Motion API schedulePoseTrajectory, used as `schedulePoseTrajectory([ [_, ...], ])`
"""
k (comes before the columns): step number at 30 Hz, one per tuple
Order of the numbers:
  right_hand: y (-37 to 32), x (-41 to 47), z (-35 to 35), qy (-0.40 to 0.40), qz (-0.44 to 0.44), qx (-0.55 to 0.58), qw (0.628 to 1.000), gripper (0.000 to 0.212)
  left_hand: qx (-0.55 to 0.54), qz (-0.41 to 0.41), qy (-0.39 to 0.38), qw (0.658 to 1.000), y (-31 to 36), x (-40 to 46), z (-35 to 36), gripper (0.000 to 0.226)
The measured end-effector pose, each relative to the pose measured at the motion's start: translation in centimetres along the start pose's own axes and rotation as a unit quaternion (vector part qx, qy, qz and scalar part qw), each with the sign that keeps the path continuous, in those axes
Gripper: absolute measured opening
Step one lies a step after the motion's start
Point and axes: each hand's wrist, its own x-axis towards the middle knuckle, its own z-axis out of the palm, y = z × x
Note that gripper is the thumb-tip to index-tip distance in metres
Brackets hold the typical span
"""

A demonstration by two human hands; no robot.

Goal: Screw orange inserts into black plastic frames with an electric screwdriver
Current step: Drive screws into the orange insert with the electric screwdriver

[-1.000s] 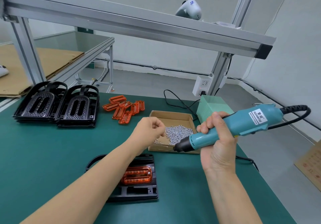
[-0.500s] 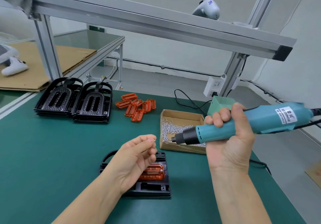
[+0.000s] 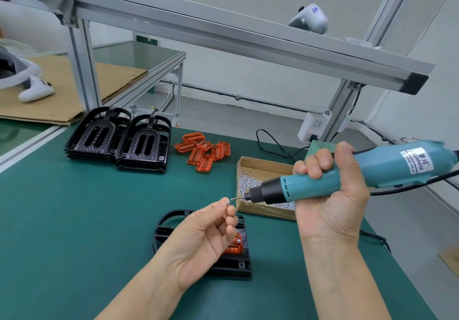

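My right hand [image 3: 330, 203] grips a teal electric screwdriver [image 3: 352, 173], held roughly level with its bit pointing left. My left hand [image 3: 198, 242] pinches a small silver screw [image 3: 227, 202] between thumb and fingertips, a short gap from the bit tip. Below my left hand a black plastic frame [image 3: 231, 267] lies on the green mat, with an orange insert [image 3: 236, 245] seated in it and mostly hidden by my fingers. A cardboard box of screws [image 3: 253, 183] sits behind the screwdriver. Loose orange inserts [image 3: 202, 152] are piled further back.
Two stacks of black frames [image 3: 119, 141] stand at the back left of the green table [image 3: 74, 220]. An aluminium frame beam [image 3: 223, 36] crosses overhead. A power strip [image 3: 313, 126] and cables sit at the back right, a green box [image 3: 320, 147] behind my right hand.
My left hand left the screw box, came back over the frame and turned palm up, pinching a screw. The screwdriver tip came closer to that screw. The view shifted left.
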Motion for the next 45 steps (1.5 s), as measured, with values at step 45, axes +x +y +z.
schedulePoseTrajectory([
  [45, 1.9, -0.8, 0.3, -0.020, -0.021, -0.021, 0.999, 0.020, 0.097, 0.155, 0.084, 0.980, -1.9, -1.0, 0.5, 0.015],
])
